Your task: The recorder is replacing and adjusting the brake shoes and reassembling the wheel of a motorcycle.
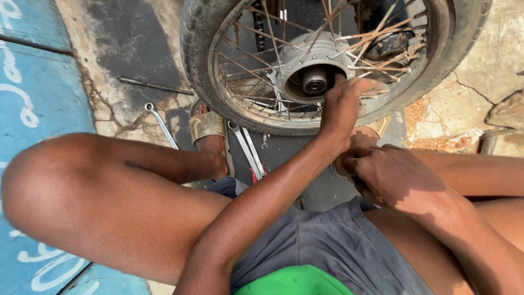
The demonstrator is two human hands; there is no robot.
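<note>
grey shorts (327,240) across the lower middle, green shirt (292,281) hem at bottom centre, worn tan sandal (207,127) up mid-left, bare arms and legs

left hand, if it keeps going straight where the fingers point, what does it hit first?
Most likely the wheel hub. The left hand reaches up toward the hub's open centre, fingertips already at its rim. Spokes sit just right of that line; depth is hard to judge.
</note>
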